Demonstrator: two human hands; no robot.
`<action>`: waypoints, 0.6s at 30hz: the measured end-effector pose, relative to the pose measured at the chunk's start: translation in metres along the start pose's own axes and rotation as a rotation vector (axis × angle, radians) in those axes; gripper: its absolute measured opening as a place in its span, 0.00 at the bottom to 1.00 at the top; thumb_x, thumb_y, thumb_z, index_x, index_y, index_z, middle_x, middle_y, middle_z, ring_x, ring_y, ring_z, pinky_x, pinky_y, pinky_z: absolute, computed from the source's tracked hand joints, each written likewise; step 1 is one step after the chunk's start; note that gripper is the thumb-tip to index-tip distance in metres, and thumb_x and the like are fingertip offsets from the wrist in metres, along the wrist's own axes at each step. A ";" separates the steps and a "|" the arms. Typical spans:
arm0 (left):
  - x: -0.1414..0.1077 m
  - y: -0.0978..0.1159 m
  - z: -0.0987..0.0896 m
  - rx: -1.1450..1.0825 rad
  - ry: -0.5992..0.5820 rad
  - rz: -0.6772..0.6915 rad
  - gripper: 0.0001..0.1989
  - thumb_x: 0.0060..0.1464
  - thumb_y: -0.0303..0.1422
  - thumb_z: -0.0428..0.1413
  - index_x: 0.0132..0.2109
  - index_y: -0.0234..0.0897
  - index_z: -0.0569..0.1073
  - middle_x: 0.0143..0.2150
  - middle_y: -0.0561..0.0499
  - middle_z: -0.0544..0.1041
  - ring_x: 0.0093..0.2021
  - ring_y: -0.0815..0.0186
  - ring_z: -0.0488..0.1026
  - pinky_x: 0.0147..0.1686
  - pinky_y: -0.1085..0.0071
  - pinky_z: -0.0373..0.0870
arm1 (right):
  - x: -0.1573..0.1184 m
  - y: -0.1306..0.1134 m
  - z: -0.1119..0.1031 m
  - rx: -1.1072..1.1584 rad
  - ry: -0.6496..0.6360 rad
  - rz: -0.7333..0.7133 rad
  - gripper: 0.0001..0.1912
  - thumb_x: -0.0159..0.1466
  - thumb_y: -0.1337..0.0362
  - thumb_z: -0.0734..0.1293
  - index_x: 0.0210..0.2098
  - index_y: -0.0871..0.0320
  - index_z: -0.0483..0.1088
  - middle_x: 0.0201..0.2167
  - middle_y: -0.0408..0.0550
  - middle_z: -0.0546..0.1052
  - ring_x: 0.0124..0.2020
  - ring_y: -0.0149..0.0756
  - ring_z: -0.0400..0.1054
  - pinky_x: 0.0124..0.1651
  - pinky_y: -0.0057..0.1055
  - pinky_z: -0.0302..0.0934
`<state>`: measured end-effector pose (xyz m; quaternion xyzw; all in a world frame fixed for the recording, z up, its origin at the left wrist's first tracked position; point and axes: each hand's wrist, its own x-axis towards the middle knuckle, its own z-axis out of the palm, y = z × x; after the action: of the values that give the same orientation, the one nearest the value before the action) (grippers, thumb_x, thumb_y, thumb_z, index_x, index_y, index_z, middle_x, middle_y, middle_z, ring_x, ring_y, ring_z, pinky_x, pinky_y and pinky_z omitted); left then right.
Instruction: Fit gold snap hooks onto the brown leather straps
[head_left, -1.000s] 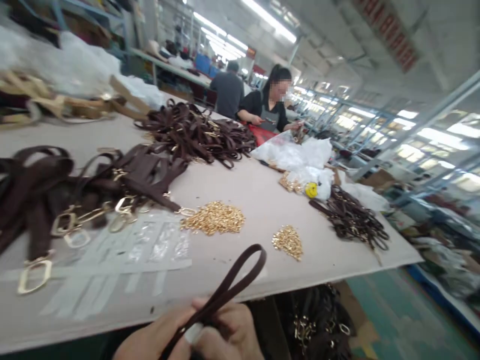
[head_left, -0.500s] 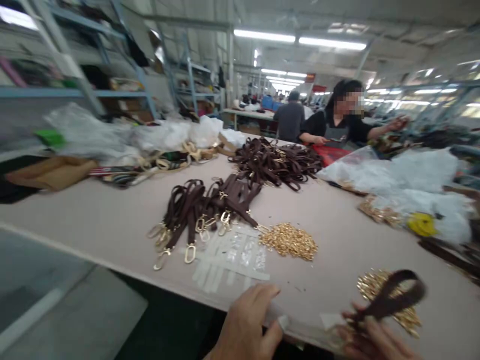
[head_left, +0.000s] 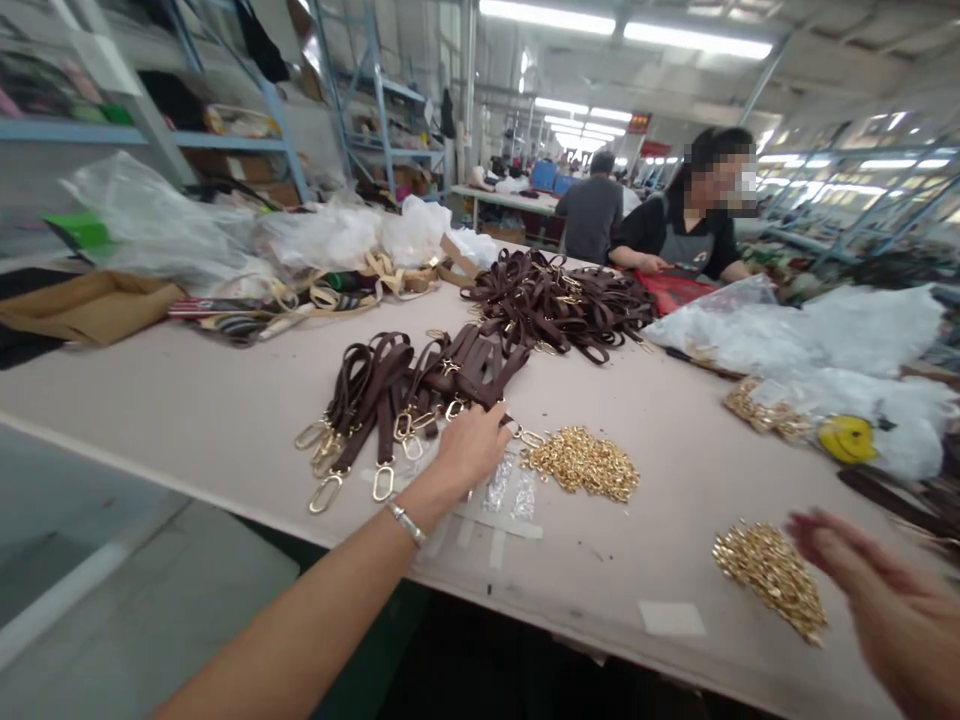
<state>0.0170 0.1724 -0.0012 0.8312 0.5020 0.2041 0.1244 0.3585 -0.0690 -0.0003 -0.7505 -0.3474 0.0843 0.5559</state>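
My left hand (head_left: 474, 445) reaches over the table with its fingers closed on the end of a dark brown strap, beside a gold clasp (head_left: 532, 439). That strap lies at the right edge of a group of brown straps (head_left: 375, 395) with gold oval rings and clasps. Just right of the hand is a heap of small gold metal pieces (head_left: 581, 463). My right hand (head_left: 874, 580), blurred, hovers at the right beside a second heap of gold pieces (head_left: 772, 578). Its fingertips are smeared, and I see no strap in it.
A large pile of brown straps (head_left: 562, 300) lies farther back. Plastic bags (head_left: 795, 325) stand on the right, and more bags (head_left: 337, 235) and an open cardboard box (head_left: 90, 308) on the left. A co-worker (head_left: 686, 230) is across the table. Tape strips (head_left: 499, 523) mark the tabletop.
My left hand has moved from the table's front edge forward to the straps. The looped brown strap in my right hand is no longer in view, and that hand has shifted right.
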 end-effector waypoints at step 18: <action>0.018 -0.006 0.016 -0.318 0.362 -0.194 0.12 0.56 0.24 0.53 0.47 0.35 0.76 0.46 0.46 0.75 0.41 0.65 0.76 0.45 0.69 0.72 | -0.072 -0.033 0.175 -0.583 -0.383 -0.890 0.14 0.70 0.68 0.61 0.51 0.62 0.73 0.48 0.56 0.78 0.50 0.47 0.68 0.57 0.46 0.61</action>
<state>0.0276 0.1911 -0.0139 0.6990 0.5552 0.4129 0.1806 0.2013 0.0268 -0.0542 -0.6254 -0.7340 -0.1231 0.2344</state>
